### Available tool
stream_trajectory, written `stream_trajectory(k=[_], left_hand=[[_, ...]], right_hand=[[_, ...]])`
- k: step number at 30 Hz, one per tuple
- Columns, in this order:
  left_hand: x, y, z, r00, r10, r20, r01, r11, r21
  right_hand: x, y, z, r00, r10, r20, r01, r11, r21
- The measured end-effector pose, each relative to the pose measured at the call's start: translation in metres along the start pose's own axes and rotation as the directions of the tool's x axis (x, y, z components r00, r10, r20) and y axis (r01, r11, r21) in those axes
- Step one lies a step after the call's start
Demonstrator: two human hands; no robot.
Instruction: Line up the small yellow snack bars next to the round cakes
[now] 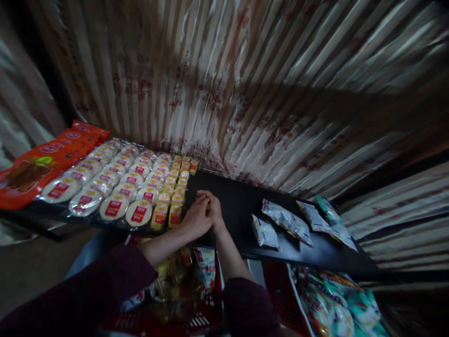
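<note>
My left hand and my right hand meet over the black shelf, fingers bent and pressed against each other. Whatever may lie between them is hidden. Just left of them stand rows of small yellow wrapped snack cakes with red labels. Farther left, several rows of round white wrapped cakes, also red-labelled, cover the shelf. Large orange snack bags lie at its left end. To the right of my hands are silvery white snack packets, apart from both hands.
Below the shelf's front edge, a red basket holds assorted packaged snacks. Another container at lower right holds green and white packets. A pleated plastic sheet with red print hangs behind the shelf.
</note>
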State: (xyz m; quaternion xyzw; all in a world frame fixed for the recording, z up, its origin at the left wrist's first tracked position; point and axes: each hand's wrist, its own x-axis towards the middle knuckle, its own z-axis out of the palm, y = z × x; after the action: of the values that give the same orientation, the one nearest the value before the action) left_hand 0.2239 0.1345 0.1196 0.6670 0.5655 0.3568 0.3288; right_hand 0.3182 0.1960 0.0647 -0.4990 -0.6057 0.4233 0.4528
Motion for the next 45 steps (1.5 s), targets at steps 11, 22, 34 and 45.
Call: stream_trajectory(k=[11, 22, 34, 45], left_hand=[[-0.184, -0.099, 0.016, 0.984, -0.11, 0.143, 0.101, 0.993, 0.067], [-0.207, -0.184, 0.006, 0.83, -0.557, -0.029, 0.554, 0.817, 0.159], [-0.211, -0.185, 0.019, 0.929, -0.257, 0.266, 0.148, 0.917, 0.37], [-0.193, -0.199, 0.017, 0.885, -0.425, -0.189, 0.464, 0.833, 0.301]], right_hand=[[-0.222, 0.055, 0.05, 0.977, 0.084, 0.195, 0.008, 0.904, -0.427], [-0.251, 0.087, 0.061, 0.929, 0.285, 0.237, -0.086, 0.788, -0.61], [-0.25, 0.113, 0.059, 0.939, 0.338, 0.066, -0.287, 0.873, -0.395], [-0.251, 0.106, 0.06, 0.913, 0.408, 0.023, -0.387, 0.88, -0.276]])
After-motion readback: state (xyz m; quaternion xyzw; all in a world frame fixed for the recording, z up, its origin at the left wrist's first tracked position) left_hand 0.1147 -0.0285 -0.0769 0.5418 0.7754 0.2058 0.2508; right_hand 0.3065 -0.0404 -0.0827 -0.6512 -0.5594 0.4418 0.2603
